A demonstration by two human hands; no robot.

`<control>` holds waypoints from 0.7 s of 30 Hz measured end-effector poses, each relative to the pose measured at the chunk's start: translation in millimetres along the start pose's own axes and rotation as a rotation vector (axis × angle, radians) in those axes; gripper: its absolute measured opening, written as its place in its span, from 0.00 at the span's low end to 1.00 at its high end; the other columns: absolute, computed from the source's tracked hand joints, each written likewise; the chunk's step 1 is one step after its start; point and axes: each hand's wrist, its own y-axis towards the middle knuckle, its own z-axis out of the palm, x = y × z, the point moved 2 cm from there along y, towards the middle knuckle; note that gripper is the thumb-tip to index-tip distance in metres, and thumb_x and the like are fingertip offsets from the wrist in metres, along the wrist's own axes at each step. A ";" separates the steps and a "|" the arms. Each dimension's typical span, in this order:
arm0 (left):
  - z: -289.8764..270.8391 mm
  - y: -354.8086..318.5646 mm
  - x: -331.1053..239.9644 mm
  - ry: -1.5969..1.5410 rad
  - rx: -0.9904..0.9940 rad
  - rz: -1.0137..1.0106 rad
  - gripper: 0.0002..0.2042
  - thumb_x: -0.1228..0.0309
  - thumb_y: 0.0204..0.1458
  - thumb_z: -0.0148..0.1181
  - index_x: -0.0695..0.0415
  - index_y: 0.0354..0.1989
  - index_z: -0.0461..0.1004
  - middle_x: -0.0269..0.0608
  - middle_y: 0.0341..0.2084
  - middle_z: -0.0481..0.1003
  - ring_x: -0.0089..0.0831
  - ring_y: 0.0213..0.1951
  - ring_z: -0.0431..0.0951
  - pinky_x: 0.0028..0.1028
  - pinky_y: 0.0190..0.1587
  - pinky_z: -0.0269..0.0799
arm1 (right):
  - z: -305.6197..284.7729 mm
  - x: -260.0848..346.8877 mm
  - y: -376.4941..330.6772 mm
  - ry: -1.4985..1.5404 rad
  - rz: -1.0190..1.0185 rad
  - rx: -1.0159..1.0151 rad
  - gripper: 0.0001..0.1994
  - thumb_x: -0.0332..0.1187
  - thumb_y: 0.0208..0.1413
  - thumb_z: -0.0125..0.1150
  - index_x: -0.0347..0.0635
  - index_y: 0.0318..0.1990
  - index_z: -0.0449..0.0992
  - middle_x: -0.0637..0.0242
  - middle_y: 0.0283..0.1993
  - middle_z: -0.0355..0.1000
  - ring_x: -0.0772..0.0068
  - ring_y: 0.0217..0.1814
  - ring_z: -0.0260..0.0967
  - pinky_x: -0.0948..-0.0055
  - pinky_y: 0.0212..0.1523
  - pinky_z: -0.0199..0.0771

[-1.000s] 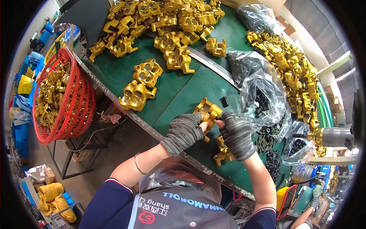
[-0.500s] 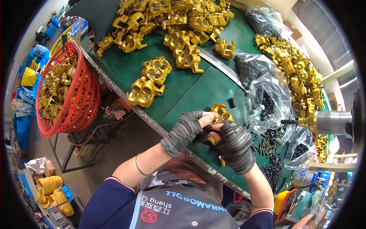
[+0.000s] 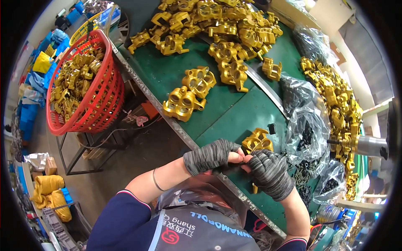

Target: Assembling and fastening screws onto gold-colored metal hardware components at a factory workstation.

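Over the table's near edge my left hand [image 3: 214,157] and my right hand [image 3: 269,172], both in grey fingerless knit gloves, meet with fingertips pinched together. Something small and dark seems to sit between them, but the fingers hide its kind. Just beyond them a gold metal casting [image 3: 257,141] with round bores lies on the green tabletop [image 3: 217,121]. Beside that casting stands a small black cylindrical sleeve [image 3: 272,128]. A slim gold piece [image 3: 254,188] shows partly from under my right hand.
Two gold castings [image 3: 184,103] lie left of a large gold heap [image 3: 226,25]. Clear bags of black parts [image 3: 307,134] and another gold pile [image 3: 335,96] line the right side, near a grey machine spindle [image 3: 370,146]. A red basket [image 3: 115,90] of castings stands left.
My hands have drawn back from the gold casting toward the table's near edge, still pinched together. The view has shifted, so the table's contents sit further right in it.
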 end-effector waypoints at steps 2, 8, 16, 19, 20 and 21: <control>-3.9 -3.2 -1.3 0.603 -0.297 0.612 0.08 0.66 0.45 0.56 0.56 0.30 0.71 0.37 0.18 0.70 0.27 0.18 0.69 0.23 0.17 0.61 | 6.6 -2.8 6.5 0.043 0.102 0.024 0.10 0.30 0.42 0.56 0.43 0.35 0.70 0.65 0.22 0.67 0.66 0.19 0.64 0.71 0.19 0.65; -11.3 -22.2 -4.6 1.380 -0.738 0.981 0.08 0.74 0.41 0.58 0.55 0.31 0.72 0.41 0.21 0.70 0.36 0.21 0.69 0.28 0.21 0.63 | 18.5 -5.1 40.0 0.207 0.372 -0.017 0.08 0.26 0.38 0.60 0.41 0.29 0.70 0.58 0.20 0.67 0.55 0.23 0.67 0.64 0.22 0.64; -49.9 44.6 -64.1 0.389 -0.715 0.555 0.13 0.69 0.46 0.56 0.57 0.40 0.65 0.36 0.19 0.69 0.23 0.19 0.68 0.24 0.18 0.64 | 29.8 -64.3 40.1 0.064 0.449 -0.108 0.03 0.27 0.40 0.56 0.40 0.25 0.70 0.55 0.21 0.67 0.53 0.24 0.66 0.63 0.24 0.65; -50.6 78.1 -102.2 0.262 -0.781 0.119 0.14 0.67 0.47 0.54 0.59 0.40 0.63 0.34 0.18 0.68 0.21 0.16 0.67 0.20 0.15 0.62 | 40.2 -61.6 21.9 -0.043 0.477 0.195 0.04 0.29 0.41 0.56 0.39 0.25 0.70 0.55 0.21 0.67 0.53 0.24 0.66 0.62 0.25 0.65; -54.6 84.4 -106.2 0.278 -0.788 0.099 0.13 0.67 0.48 0.53 0.59 0.39 0.63 0.33 0.17 0.68 0.20 0.16 0.66 0.20 0.14 0.61 | 37.2 -59.8 18.1 -0.045 0.482 0.198 0.04 0.29 0.41 0.56 0.39 0.25 0.70 0.55 0.21 0.67 0.53 0.24 0.66 0.62 0.25 0.65; -57.9 90.0 -107.4 0.296 -0.796 0.078 0.12 0.67 0.48 0.52 0.59 0.38 0.64 0.33 0.17 0.67 0.20 0.15 0.66 0.20 0.13 0.60 | 33.1 -57.6 14.8 -0.005 0.479 0.186 0.04 0.28 0.41 0.56 0.38 0.25 0.70 0.55 0.21 0.67 0.54 0.24 0.66 0.63 0.25 0.65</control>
